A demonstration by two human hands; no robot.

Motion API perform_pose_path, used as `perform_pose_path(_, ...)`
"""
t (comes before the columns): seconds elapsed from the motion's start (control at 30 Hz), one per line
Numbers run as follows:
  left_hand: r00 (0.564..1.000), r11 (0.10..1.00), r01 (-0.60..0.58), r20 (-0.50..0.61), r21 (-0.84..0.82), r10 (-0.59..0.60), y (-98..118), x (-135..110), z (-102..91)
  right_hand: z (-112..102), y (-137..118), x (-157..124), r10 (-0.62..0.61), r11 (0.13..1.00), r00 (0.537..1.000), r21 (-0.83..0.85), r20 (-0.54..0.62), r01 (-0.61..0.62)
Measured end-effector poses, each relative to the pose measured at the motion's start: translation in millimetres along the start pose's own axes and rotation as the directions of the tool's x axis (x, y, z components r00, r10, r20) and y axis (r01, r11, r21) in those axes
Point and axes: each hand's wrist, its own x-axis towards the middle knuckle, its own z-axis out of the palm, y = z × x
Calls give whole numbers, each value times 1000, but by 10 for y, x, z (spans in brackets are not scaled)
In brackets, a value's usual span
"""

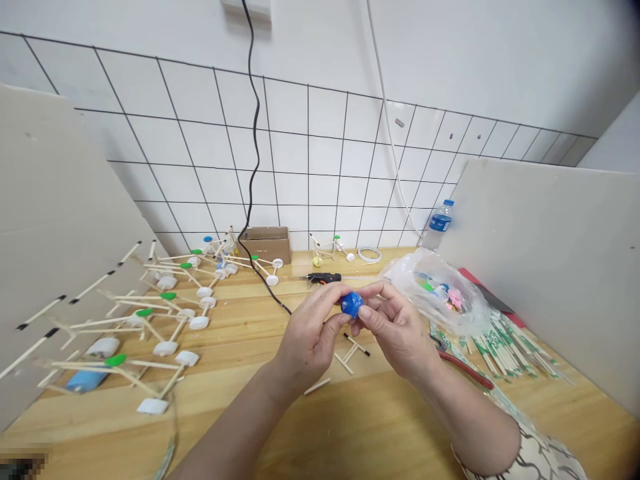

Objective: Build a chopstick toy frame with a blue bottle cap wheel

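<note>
Both hands meet above the middle of the wooden table (350, 427). The thumb and fingers of my left hand (307, 333) pinch one side of a small, shiny blue round piece (352, 305). On its other side, the fingertips of my right hand (403, 327) press against it. Whether the piece is a cap or a lump of clay I cannot tell. Below the hands lies a small stick frame (354, 347) with black ends. A loose wooden stick (317, 387) rests nearer to me.
Several stick models (145, 363) with white wheels fill the left. A glue gun (325, 277) lies behind my hands, near a cardboard box (267, 247). To the right are a plastic bag (440, 293), wrapped sticks (505, 350), red-handled pliers (467, 370) and a water bottle (440, 223).
</note>
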Motion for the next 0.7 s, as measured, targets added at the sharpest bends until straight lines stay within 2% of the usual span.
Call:
perform_pose_path(0.13,999,999,-33,24,13,33,-10,-5,-1,-1,6,2,-4,1000,1000,23,-4,4)
perform_pose_path(0.3,998,994,66,-11,-91,-68,16,-11,7,7,7,-6,6,999,1000,37,10,-7)
perform_pose_path(0.43,991,989,107,-66,-104,-114,24,-13,22,31,7,-12,-2,999,1000,32,-9,2)
perform_pose_path(0.7,998,999,34,-59,25,-33,-13,-24,12,49,26,0,-41,999,999,13,-22,41)
